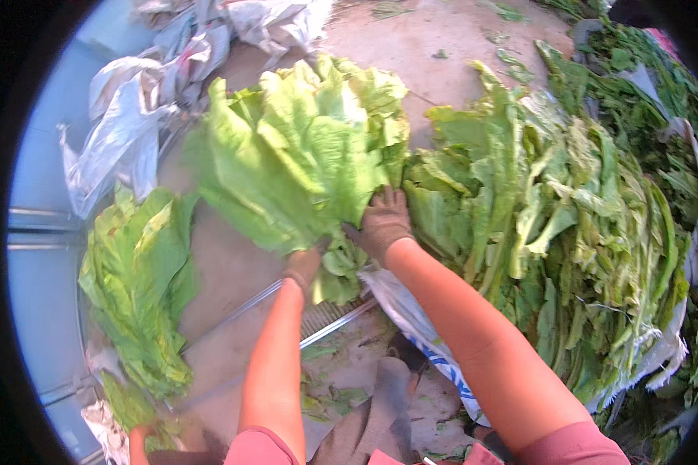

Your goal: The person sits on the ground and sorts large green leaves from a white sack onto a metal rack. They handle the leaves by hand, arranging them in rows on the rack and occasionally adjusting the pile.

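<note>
A large bundle of broad light-green leaves (308, 151) stands in front of me, its tips fanned out and its stalk ends towards me. My left hand (302, 266), in a brown work glove, grips its lower left side, the fingers partly hidden under the leaves. On the lower right side is my right hand (387, 224), gloved too, with its fingers spread against the leaves. Below the bundle, a ribbed strip (326, 318) runs between metal rails (340, 322). Beside my right hand lies a big pile of limp green leaves (535, 203).
A white woven sack (407, 325) pokes out beneath the pile. More leaves (142, 279) lie left, by a blue panel (43, 302). Crumpled white sacks (131, 116) lie at the upper left. Another person's arm (138, 444) shows at the lower left. Leaf scraps litter the concrete floor (442, 35).
</note>
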The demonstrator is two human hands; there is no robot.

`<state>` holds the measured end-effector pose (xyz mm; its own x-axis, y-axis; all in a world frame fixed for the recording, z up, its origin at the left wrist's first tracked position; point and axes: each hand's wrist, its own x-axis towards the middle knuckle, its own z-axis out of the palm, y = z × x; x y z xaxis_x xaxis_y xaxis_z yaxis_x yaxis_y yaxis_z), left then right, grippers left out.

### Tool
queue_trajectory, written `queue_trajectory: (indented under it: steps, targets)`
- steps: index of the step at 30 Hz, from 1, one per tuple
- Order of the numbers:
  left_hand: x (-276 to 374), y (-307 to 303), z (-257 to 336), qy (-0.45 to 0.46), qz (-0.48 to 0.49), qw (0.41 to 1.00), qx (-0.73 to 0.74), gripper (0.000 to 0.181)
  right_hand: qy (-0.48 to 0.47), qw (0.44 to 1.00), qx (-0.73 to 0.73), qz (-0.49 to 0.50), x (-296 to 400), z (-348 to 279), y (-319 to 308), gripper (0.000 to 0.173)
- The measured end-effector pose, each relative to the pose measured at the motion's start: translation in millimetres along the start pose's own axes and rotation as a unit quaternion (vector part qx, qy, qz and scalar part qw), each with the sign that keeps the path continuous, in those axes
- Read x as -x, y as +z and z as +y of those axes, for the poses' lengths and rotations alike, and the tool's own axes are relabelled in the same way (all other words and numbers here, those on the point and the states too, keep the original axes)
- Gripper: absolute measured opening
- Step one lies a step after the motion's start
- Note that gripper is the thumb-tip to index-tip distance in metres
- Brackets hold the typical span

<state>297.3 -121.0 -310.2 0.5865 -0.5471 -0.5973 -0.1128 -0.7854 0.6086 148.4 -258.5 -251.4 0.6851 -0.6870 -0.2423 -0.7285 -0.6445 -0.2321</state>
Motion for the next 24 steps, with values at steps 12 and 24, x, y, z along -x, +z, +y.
queue_trajectory:
  steps: [12, 24]
  targets:
    - [31.2, -17.4, -66.7, 0.044, 0.193, 0.923, 0.331, 0.045, 0.049, 0.889, -0.404, 0.211, 183.7, 70.7, -117.8, 0.023]
    - [124.9, 122.2, 215.2, 0.429, -0.100, 0.896, 0.062, 0.056, 0.376, 0.684, -0.600, 0.175, 159.0, 166.9, -115.5, 0.053]
